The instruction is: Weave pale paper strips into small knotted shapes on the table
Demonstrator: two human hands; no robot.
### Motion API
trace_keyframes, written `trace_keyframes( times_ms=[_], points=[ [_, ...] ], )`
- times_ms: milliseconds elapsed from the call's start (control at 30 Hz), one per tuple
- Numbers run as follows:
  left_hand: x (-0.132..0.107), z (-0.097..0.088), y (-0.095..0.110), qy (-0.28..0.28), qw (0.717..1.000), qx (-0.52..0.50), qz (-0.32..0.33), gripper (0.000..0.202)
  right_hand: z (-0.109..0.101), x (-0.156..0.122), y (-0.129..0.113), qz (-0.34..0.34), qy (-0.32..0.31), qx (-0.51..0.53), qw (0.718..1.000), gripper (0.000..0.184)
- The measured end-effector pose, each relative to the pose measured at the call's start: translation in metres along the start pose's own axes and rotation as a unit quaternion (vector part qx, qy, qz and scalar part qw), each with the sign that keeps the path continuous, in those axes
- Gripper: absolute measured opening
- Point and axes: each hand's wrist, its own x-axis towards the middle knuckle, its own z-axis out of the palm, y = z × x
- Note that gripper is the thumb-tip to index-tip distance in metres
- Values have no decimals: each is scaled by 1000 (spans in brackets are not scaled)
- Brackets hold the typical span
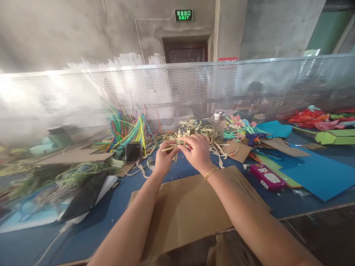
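Observation:
Over the middle of the blue table, my left hand (164,159) is closed, its thumb and fingers pinching a thin pale-yellow strip (168,149). My right hand (197,151), with a gold bracelet on its wrist, is closed too, its fingertips meeting the left ones at the strip. Whether it is paper or straw I cannot tell. Just beyond the fingers lies a tangled heap of similar pale strips (194,127), partly hidden by my hands. Beneath my forearms is a flat piece of brown cardboard (191,207).
Colourful pipe cleaners (124,127) stand at back left; a clear bottle (219,125) is behind my right hand. At right lie a purple case (266,178) and blue sheets (318,170). A black tablet-like slab (84,195) lies left. A perforated metal screen (155,88) closes the back.

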Motion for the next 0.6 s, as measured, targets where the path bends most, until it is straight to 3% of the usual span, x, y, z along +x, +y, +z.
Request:
trace_keyframes(
  times_ms=[133, 300, 433, 600],
  points=[
    [-4, 0, 0, 11, 992, 72, 106, 8, 5, -7, -29, -95, -48, -25, 994, 21],
    [-7, -2, 1, -2, 990, 108, 89, 11, 10, -11, -43, -128, -77, -86, 985, 27],
    [-8, 0, 3, 22, 992, 88, 90, 11, 6, -10, -46, -100, -64, -103, 988, 18],
    [-8, 4, 5, 36, 992, 81, 94, 11, 5, -10, -40, -32, -42, -66, 996, 26]
  ],
)
